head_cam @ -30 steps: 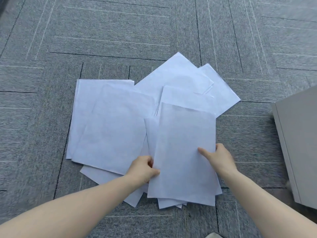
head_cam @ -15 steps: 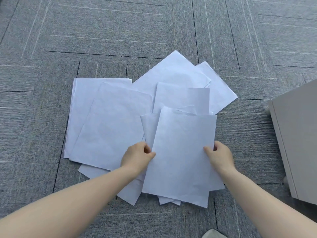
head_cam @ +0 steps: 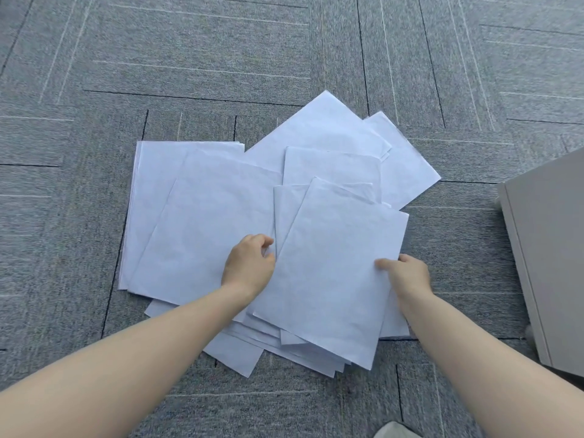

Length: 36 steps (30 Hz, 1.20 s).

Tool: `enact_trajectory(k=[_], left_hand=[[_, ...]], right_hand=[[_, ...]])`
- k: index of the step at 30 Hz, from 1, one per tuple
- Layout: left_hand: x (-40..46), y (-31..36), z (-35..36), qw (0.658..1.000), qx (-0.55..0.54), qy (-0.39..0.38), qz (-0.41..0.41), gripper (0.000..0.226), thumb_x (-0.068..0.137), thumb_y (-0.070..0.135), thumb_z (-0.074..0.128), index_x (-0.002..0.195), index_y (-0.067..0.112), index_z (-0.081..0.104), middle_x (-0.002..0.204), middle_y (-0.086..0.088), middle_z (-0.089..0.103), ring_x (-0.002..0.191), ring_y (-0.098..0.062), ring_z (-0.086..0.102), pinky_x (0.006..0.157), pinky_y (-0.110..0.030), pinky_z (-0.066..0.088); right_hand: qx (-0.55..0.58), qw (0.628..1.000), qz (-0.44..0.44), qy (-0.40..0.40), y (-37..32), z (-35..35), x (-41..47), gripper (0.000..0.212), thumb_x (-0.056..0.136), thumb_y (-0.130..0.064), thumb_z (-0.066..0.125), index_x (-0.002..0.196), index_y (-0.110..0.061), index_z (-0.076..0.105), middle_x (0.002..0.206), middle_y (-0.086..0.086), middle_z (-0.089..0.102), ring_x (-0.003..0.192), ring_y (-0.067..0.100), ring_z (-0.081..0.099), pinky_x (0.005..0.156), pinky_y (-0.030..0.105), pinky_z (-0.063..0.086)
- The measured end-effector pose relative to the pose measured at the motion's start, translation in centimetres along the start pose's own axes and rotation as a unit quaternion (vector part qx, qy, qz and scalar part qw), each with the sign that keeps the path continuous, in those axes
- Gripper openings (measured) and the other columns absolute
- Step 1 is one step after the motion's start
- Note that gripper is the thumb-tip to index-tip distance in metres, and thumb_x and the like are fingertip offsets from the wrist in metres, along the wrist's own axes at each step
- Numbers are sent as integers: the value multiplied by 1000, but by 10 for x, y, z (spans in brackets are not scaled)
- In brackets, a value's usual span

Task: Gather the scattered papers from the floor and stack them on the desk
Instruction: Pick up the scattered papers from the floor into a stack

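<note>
White papers (head_cam: 221, 216) are lying in a loose overlapping pile on the grey carpet-tile floor (head_cam: 189, 58); only the head view is available. One sheet (head_cam: 335, 273) is sitting on top at the near right of the pile, tilted, its near corner pointing toward the person. Left hand (head_cam: 248, 267) is resting at that sheet's left edge, fingers (head_cam: 264, 241) curling round the edge and gripping it. Right hand (head_cam: 407, 275) is holding the sheet's right edge, thumb lying on top of the paper, other fingers hidden under it, so pinching. More sheets are fanning out beneath, some sticking out at the near side of the pile, two angled ones lying at the far right. Grey cabinet (head_cam: 553, 248) is standing on the floor at the right edge of view, apart from the pile. Both bare forearms are reaching in from the bottom.
</note>
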<state>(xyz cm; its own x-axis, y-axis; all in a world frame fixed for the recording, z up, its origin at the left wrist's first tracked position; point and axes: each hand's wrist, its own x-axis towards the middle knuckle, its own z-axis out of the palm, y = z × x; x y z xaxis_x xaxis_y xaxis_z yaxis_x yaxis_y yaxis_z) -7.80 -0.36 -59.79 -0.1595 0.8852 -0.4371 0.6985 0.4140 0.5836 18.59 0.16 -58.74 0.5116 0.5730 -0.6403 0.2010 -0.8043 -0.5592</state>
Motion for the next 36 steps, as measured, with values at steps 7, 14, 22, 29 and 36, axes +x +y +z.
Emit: enact_trajectory(k=[7, 14, 22, 29, 36], left_hand=[[3, 0, 0, 1000, -10, 5, -12, 29, 87, 14, 51, 112, 18, 66, 115, 1, 65, 103, -18, 61, 84, -24, 43], [5, 1, -3, 997, -65, 3, -34, 26, 89, 23, 56, 113, 18, 63, 107, 4, 65, 98, -16, 61, 80, -25, 44], [31, 29, -25, 967, -252, -38, -30, 76, 81, 32, 74, 144, 16, 36, 131, 4, 49, 115, -13, 53, 91, -24, 42], [43, 46, -52, 868, -480, -123, 48, 54, 70, 13, 80, 121, 7, 62, 116, -10, 70, 108, -26, 67, 95, -42, 51], [37, 64, -88, 855, -514, -13, 73, 40, 64, 7, 78, 103, 8, 70, 103, -9, 74, 95, -25, 71, 85, -35, 55]], right_hand=[[106, 990, 47, -81, -3, 17, -1, 15, 78, -6, 73, 91, -9, 68, 97, 12, 73, 85, 30, 70, 83, 43, 56], [137, 986, -67, -74, -12, 18, -12, 19, 87, 0, 61, 95, -17, 67, 93, 4, 72, 81, 24, 67, 73, 35, 56], [181, 949, -224, -130, -52, -10, -27, 26, 84, 8, 63, 79, -15, 73, 72, -7, 75, 66, 10, 69, 62, 27, 57], [237, 897, -315, -201, -83, -16, -43, 36, 86, 15, 57, 74, -13, 75, 72, -8, 74, 65, 9, 67, 61, 25, 55], [284, 862, -358, -221, -108, -2, -58, 22, 79, -2, 64, 99, -13, 68, 88, -2, 75, 82, 19, 68, 77, 35, 57]])
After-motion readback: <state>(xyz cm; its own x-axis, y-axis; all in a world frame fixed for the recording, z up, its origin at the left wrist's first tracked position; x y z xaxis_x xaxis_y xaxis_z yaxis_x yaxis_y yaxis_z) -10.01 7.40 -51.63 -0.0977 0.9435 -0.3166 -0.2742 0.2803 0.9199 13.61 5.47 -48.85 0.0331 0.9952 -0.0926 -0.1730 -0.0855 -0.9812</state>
